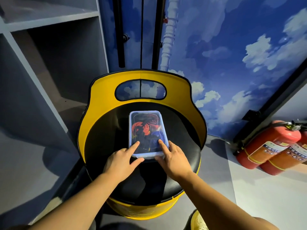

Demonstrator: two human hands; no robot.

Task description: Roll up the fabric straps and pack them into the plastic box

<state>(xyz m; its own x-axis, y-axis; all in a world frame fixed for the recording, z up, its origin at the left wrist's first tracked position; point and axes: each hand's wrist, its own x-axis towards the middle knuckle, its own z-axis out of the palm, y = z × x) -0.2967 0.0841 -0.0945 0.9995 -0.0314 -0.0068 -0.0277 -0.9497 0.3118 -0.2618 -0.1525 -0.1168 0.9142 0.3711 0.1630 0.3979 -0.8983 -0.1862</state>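
Observation:
A clear plastic box (146, 113) with a bluish lid lies on the black seat of a yellow barrel chair (103, 130). Through the lid show rolled fabric straps: a red one (142, 127), a dark red one (152, 119) and a blue one (156, 136). My left hand (121, 161) lies at the box's near left corner, forefinger straight on the lid, thumb against the near rim. My right hand (172, 157) lies at the near right corner, forefinger pressing the lid. The lid is on the box.
Two red fire extinguishers (269, 145) lie on the floor at the right. Grey shelving (41, 63) stands to the left. A sky-painted wall (232, 55) rises behind the chair. A yellow shoe (199, 221) shows at the bottom edge.

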